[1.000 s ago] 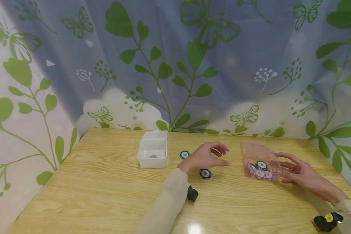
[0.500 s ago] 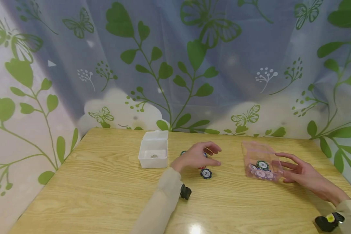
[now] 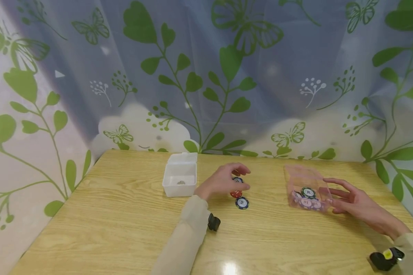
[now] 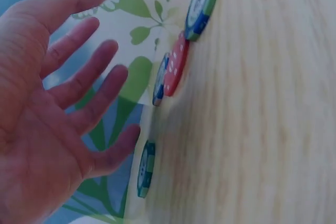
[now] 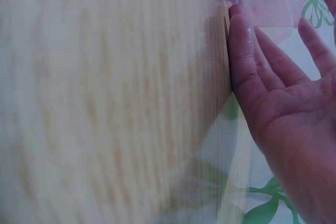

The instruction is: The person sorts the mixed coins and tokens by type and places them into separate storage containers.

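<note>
My left hand (image 3: 223, 179) hovers over a row of poker chips, its fingers loosely bent with nothing between them. Below and beside it lie a blue chip (image 3: 242, 203), a red chip (image 3: 236, 194) and another blue chip (image 3: 238, 179). A green chip (image 4: 146, 169) shows in the left wrist view, below the little finger; the hand hides it in the head view. My right hand (image 3: 356, 206) rests its fingertips at the right side of a clear pink box (image 3: 290, 179), fingers spread. Inside that box sit a green chip (image 3: 308, 192) and several purplish ones (image 3: 306, 203).
Left of the left hand stands a white box (image 3: 180, 191) with its lid (image 3: 182, 157) tipped back and a small pale thing (image 3: 181, 182) inside. Everything rests on a wooden table (image 3: 117, 214). A patterned curtain (image 3: 206, 76) hangs behind the table's far edge.
My left hand has drawn left, from beyond the chips back over them, uncovering the red and far blue chips and covering the green one. The right hand and pink box stay put.
</note>
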`<state>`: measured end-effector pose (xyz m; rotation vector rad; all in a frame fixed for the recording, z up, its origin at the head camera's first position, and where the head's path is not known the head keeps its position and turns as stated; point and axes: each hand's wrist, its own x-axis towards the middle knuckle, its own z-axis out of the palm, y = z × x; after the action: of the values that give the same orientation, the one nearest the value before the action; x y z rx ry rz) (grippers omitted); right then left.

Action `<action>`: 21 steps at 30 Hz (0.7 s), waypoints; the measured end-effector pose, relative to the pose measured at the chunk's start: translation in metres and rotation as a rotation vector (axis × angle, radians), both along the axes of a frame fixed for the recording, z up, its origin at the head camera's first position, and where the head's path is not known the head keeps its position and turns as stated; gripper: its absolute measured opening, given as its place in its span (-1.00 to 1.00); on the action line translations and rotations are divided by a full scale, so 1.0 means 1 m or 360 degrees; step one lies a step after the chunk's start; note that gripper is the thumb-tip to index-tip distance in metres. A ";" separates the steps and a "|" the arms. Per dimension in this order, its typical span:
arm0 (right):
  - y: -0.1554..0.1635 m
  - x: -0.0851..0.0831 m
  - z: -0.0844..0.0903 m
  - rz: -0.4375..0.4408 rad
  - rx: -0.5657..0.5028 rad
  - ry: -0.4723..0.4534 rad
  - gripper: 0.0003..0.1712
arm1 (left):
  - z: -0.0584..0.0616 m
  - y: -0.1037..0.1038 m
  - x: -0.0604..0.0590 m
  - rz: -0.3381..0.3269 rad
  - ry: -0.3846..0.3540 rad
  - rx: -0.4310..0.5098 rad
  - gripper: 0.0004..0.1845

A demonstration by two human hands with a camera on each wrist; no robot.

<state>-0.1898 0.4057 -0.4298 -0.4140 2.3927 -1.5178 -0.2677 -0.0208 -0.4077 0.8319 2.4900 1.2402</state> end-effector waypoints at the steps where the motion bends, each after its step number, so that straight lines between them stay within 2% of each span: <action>1: 0.000 0.000 0.000 -0.0001 -0.0002 -0.0001 -0.29 | 0.000 -0.001 0.000 0.0019 0.0007 -0.0019 -0.50; 10: 0.003 -0.001 0.000 -0.0007 -0.0018 -0.0010 -0.32 | -0.006 -0.001 -0.002 0.0234 0.0141 -0.0209 -0.58; 16: 0.002 -0.001 0.001 -0.0056 0.0040 -0.0032 -0.33 | -0.006 0.000 -0.003 0.0359 0.0221 -0.0433 -0.56; 21: 0.001 0.000 0.001 -0.0032 0.0026 -0.0009 -0.31 | -0.008 0.002 -0.003 0.0420 0.0244 -0.0590 -0.54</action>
<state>-0.1902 0.4070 -0.4290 -0.3826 2.4103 -1.5049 -0.2710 -0.0187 -0.4158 0.5349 2.9011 0.7608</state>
